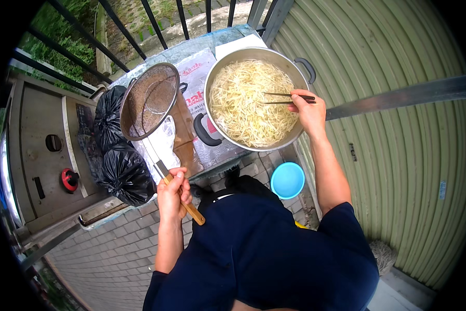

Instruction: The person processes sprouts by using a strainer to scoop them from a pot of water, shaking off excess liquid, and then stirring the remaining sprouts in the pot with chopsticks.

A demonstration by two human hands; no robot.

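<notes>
My right hand [308, 110] holds a pair of dark chopsticks [279, 98], their tips at the bean sprouts [252, 105] that fill a large metal pot [217, 68] with black handles. In my left hand [174, 194] is the wooden handle [192, 212] of a round mesh strainer; its thin metal rods run up towards a deep mesh basket [149, 101] with a dark rim, left of the pot. A smaller wire ring shows within the basket's outline; whether it lies in or over the basket I cannot tell.
Flattened cardboard [186, 144] and white plastic [167, 142] cover the table beneath. Black plastic bags [126, 171] sit at the left, beside a metal cabinet [38, 116]. A blue basin [287, 180] stands on the paving below. Black railings [153, 23] border the far side, a ribbed green shutter [392, 155] the right.
</notes>
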